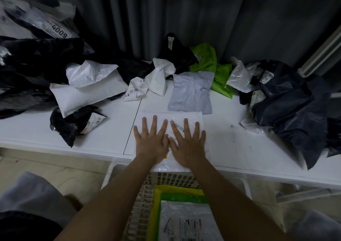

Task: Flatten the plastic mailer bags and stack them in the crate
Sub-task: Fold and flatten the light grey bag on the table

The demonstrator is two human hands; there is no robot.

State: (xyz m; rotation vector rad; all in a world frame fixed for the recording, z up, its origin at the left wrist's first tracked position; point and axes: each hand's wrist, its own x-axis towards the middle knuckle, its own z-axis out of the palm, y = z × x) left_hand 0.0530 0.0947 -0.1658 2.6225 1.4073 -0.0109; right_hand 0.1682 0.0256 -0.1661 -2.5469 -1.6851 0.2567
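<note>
A white mailer bag (191,118) with a printed label lies flat at the front edge of the white table (36,130), its near end hanging over the edge. My left hand (151,139) and my right hand (187,143) press on it side by side, fingers straight and spread. Below the table edge stands a white lattice crate (140,213). Inside it lie flat bags stacked: a yellow one (177,188), a green one (182,197) and a white labelled one (184,220) on top.
Crumpled bags crowd the back of the table: black ones at the left (36,69), a white padded one (88,91), a pale grey flat one (191,93), a bright green one (212,65), dark navy ones at the right (291,108). A dark curtain hangs behind.
</note>
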